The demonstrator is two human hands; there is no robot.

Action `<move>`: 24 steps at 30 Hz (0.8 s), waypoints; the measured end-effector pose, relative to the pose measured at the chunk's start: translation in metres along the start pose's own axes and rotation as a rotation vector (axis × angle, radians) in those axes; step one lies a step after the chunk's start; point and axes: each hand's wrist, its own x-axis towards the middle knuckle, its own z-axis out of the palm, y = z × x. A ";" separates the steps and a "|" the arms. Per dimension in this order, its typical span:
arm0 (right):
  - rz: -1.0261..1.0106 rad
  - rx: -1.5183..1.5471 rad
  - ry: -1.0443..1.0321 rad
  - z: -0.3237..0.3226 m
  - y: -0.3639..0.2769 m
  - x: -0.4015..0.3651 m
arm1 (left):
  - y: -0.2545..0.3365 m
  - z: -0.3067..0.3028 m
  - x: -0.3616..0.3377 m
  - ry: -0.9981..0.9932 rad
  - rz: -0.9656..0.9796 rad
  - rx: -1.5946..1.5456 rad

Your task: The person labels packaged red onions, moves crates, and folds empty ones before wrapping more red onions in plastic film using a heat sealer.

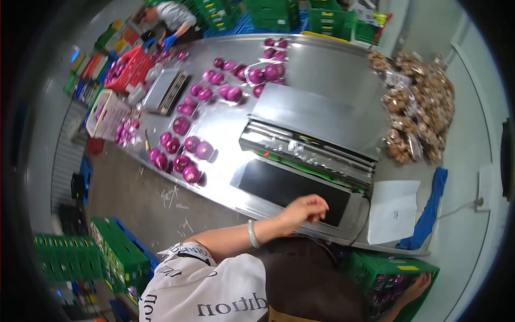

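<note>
Head view | left hand (307, 208) rests on the black plate (279, 185) of the wrapping machine (308, 145), fingers loosely curled, holding nothing | right hand (419, 283) in a green crate (386, 263) below the machine's right end — grip cannot be told | purple onions (191, 173) lie left of the machine — a co-worker (171, 16) stands beyond them.

One wrapping machine (308, 145), one scale (166, 91), one paper sheet (393, 210).

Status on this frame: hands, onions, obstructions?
Braceleted hand curled on black pad. Other hand in green crate of onions, grip hidden. Paper sheet beside pad.
</note>
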 end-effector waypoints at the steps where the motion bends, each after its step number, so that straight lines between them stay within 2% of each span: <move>1: -0.067 0.073 -0.091 0.033 -0.038 -0.007 | 0.015 -0.024 -0.009 0.059 0.050 -0.001; 2: -0.131 0.144 -0.181 0.071 -0.072 -0.020 | 0.034 -0.053 -0.019 0.116 0.097 0.001; 4: -0.189 0.197 -0.535 0.132 -0.139 -0.054 | 0.070 -0.113 -0.046 0.343 0.159 0.115; 6: -0.610 0.123 -0.817 0.190 -0.204 -0.102 | 0.075 -0.206 -0.066 0.534 0.304 0.212; 8: -0.854 0.073 -1.116 0.237 -0.293 -0.163 | 0.070 -0.301 -0.089 0.903 0.438 0.497; 10: -1.013 0.171 -1.314 0.288 -0.337 -0.212 | 0.072 -0.375 -0.113 1.208 0.452 0.666; 12: -1.154 0.285 -1.458 0.334 -0.375 -0.259 | 0.094 -0.418 -0.134 1.365 0.357 0.810; 14: -1.081 0.279 -1.608 0.377 -0.409 -0.301 | 0.101 -0.470 -0.140 1.369 0.360 0.910; 15: -0.945 0.218 -1.659 0.399 -0.418 -0.320 | 0.101 -0.493 -0.137 1.345 0.392 0.902; 16: -0.805 0.155 -1.699 0.422 -0.422 -0.338 | 0.099 -0.512 -0.134 1.317 0.328 0.956; 18: -0.563 0.235 -1.775 0.470 -0.419 -0.372 | 0.097 -0.541 -0.123 1.248 0.200 1.062; 19: -0.370 0.179 -1.832 0.486 -0.421 -0.387 | 0.102 -0.535 -0.121 1.177 0.081 1.068; 20: -0.167 0.122 -1.874 0.501 -0.421 -0.400 | 0.104 -0.529 -0.118 1.129 0.049 1.123; 21: -0.241 0.109 -1.886 0.517 -0.416 -0.411 | 0.104 -0.520 -0.113 1.174 0.026 1.126; 22: -0.199 0.086 -1.848 0.530 -0.411 -0.420 | 0.104 -0.513 -0.111 1.222 0.003 1.132; 24: -0.102 0.051 -1.769 0.552 -0.399 -0.439 | 0.114 -0.511 -0.114 1.104 -0.110 1.038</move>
